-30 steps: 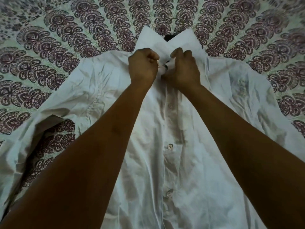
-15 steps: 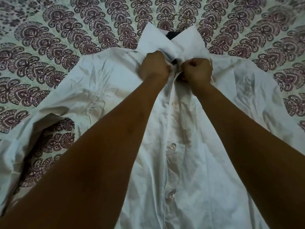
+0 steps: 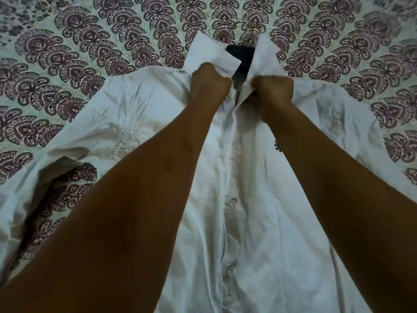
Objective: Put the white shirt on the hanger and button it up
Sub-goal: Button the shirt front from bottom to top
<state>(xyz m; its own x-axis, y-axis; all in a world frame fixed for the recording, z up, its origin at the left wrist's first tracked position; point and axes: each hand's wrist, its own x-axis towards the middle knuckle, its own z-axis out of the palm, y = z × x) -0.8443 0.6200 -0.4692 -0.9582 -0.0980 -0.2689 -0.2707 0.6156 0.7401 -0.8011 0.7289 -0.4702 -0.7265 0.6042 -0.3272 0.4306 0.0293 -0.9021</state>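
White cotton is spreading across most of the view: the white shirt (image 3: 259,222) is lying front-up on a bedspread (image 3: 67,64) printed with maroon paisley fans on a pale green ground. Beyond the shirt's collar, the metal hook of the hanger (image 3: 244,24) is resting on the bedspread, and a dark part of the hanger is showing inside the open neck, between the two collar flaps. At the neck of the shirt, the left hand (image 3: 209,83) is clenching its fingers around the left collar flap and placket edge, while the right hand (image 3: 273,90) is gripping the opposite edge in a fist just beside it; the two hands are near each other but apart, with the top of the placket gaping between them. Below the collar, three buttons (image 3: 232,202) are sitting fastened along the placket. Both bare forearms are crossing over the shirt's chest and hiding much of it. Left of the collar, one sleeve is lying bunched, with patterned bedspread showing in the gap under it.
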